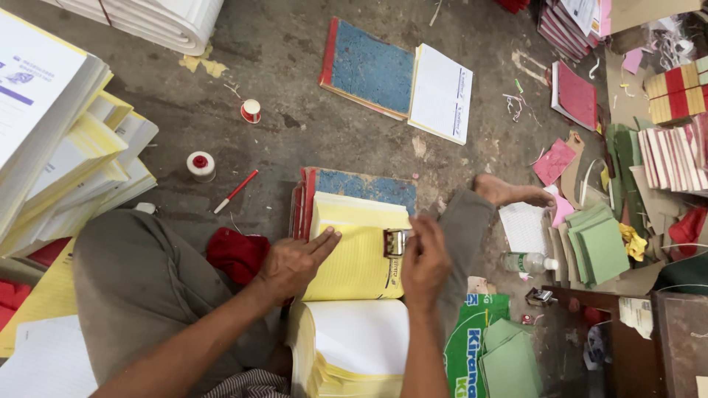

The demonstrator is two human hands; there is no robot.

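Yellow ruled pad [354, 250] lies between the hands, long axis running away from the sitter, on a blue-covered board [361, 186]. Left hand [293, 264] flat, fingers spread, pressing the pad's left edge. Right hand [424, 262] pinching a small metal clip [395, 242] at the right edge. White sheet stack [354, 354] just below the hands; red cloth [237, 254] beside left hand.

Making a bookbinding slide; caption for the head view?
Left hand flat on yellow ruled pad; right hand at a metal clip.
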